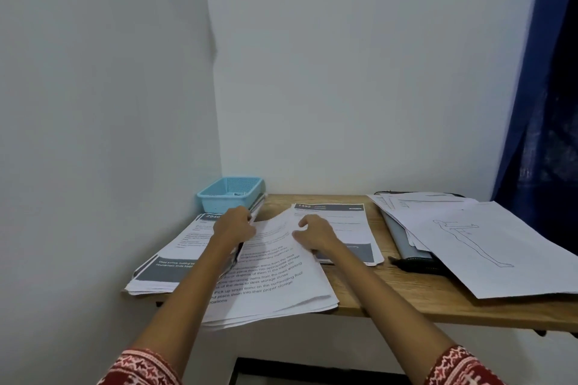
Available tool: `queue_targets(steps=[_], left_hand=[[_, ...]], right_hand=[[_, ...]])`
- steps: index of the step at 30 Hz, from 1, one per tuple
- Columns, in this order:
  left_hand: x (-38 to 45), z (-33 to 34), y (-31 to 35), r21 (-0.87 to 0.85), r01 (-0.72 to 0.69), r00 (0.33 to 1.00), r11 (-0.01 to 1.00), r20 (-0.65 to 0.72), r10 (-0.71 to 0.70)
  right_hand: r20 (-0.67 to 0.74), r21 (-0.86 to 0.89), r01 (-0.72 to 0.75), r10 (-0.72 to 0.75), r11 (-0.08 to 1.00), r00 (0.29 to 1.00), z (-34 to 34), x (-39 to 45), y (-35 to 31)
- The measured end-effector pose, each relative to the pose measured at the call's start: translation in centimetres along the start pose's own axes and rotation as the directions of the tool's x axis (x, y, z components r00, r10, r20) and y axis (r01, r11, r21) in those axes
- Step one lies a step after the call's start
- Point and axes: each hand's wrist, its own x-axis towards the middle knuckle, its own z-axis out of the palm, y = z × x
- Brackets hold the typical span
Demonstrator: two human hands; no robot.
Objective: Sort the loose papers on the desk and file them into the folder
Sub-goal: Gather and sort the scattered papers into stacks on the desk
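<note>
Your left hand point(234, 225) grips the far left edge of the middle stack of papers point(272, 278), fingers curled over it; the stack overhangs the table's point(406, 297) front edge. Your right hand point(316, 234) pinches the top sheet near its far right corner, apparently lifting it. The folder point(403, 244) lies toward the table's right edge, under loose sheets point(488, 247), well apart from both hands.

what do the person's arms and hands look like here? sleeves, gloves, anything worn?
Both hands, left and right, are bare: no gloves, and no rings or watch visible. Forearms are uncovered. Red sleeves with a white pattern show only at the bottom edge, on both arms.
</note>
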Motion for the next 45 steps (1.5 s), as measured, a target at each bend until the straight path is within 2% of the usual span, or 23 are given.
queue_targets(steps=[3,9,12,17,20,22,28,31,36,42,45], left_hand=[[-0.1,1.1,0.1,-0.038,-0.006,0.999,0.999,0.044,0.008],[0.3,2.7,0.2,-0.047,-0.011,1.000,0.999,-0.020,0.010],[0.4,3.5,0.4,-0.066,-0.015,0.998,0.998,-0.058,0.011],[1.2,4.7,0.7,-0.146,-0.012,0.998,0.989,-0.061,0.003],[1.1,5.7,0.7,-0.154,-0.007,0.995,0.988,-0.096,-0.008],[1.0,6.4,0.7,-0.151,-0.011,0.990,0.988,-0.142,-0.011],[1.2,7.4,0.5,-0.158,-0.034,0.978,0.987,-0.207,0.001],[1.3,7.6,0.2,-0.166,-0.038,0.977,0.985,-0.215,0.001],[1.4,7.7,0.0,-0.178,-0.040,0.977,0.983,-0.215,0.001],[1.4,7.7,0.2,-0.156,-0.041,0.977,0.987,-0.213,0.007],[1.4,7.7,0.1,-0.161,-0.033,0.977,0.986,-0.211,-0.002]], right_hand=[[-0.114,-0.064,-0.036,0.029,0.997,0.993,-1.4,0.6,1.1],[-0.261,-0.215,-0.221,0.162,0.951,0.952,-4.8,1.4,5.6],[-0.325,-0.176,-0.318,0.250,0.932,0.912,-5.5,1.3,7.0],[-0.248,-0.235,-0.340,0.282,0.910,0.927,-6.0,1.9,7.5],[-0.171,-0.180,-0.344,0.315,0.922,0.934,-6.5,2.7,7.4],[-0.166,-0.121,-0.324,0.303,0.938,0.939,-6.5,3.1,7.6],[-0.315,-0.061,-0.279,0.247,0.958,0.916,-5.5,3.7,8.0],[-0.346,-0.046,-0.224,0.195,0.973,0.918,-5.1,3.9,8.2],[-0.435,-0.092,-0.155,0.101,0.984,0.895,-5.2,4.0,8.9],[-0.499,-0.191,-0.176,0.059,0.966,0.865,-5.2,4.1,9.0],[-0.535,-0.214,-0.134,-0.001,0.968,0.845,-5.5,4.0,8.7]])
